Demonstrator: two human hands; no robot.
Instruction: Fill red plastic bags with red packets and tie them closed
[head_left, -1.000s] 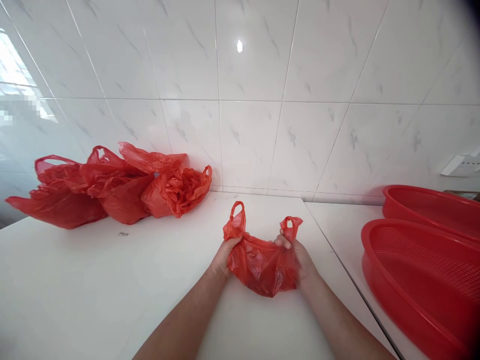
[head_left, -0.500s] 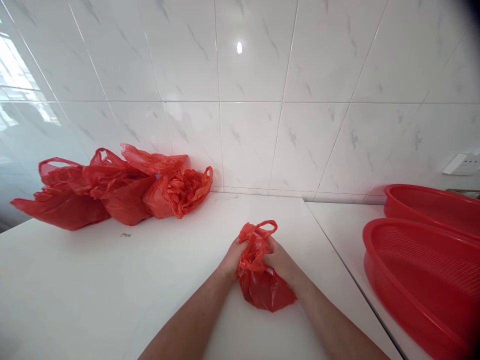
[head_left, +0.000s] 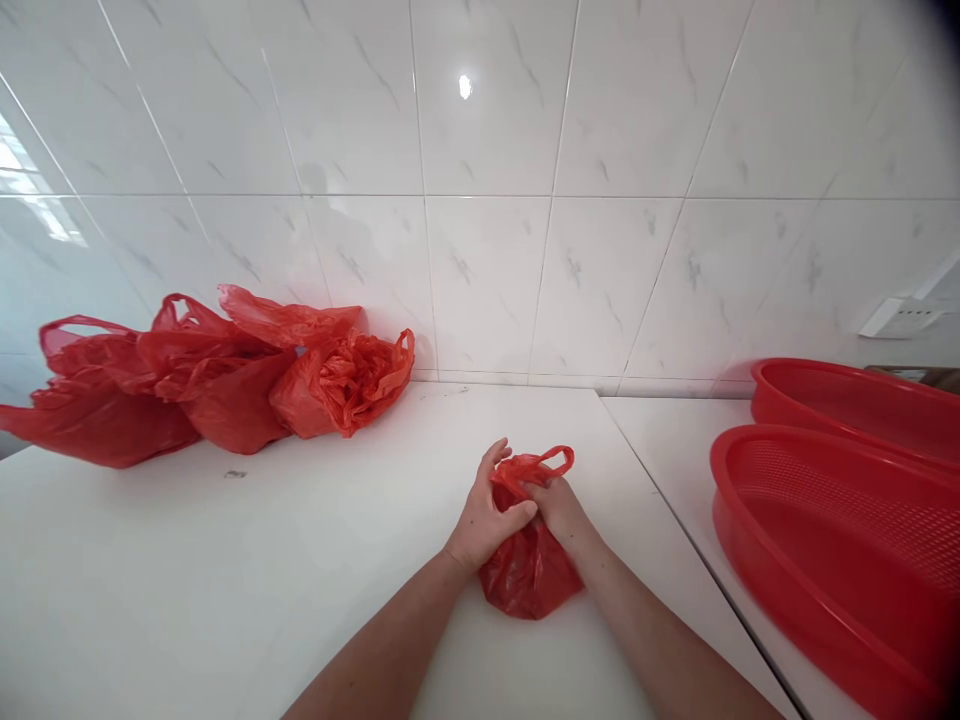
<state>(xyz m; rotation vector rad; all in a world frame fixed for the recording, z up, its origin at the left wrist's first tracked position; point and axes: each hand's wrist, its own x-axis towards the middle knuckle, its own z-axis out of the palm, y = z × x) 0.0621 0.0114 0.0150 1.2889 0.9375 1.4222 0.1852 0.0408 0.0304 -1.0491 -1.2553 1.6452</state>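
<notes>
Both forearms reach in from the near side, wrists converging; the left hand (head_left: 487, 518) spreads its fingers, the right hand (head_left: 553, 503) curls inward.

Bags (head_left: 232, 405) on table (head_left: 300, 560), left of and beyond fingers (head_left: 491, 460), near wall (head_left: 480, 280). Baskets (head_left: 780, 590) right of fingers, one behind other.

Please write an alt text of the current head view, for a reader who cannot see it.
Left hand and right hand gather a small red plastic bag on a white table. More red bags lie at the left against a tiled wall; two red baskets stand at the right.
</notes>
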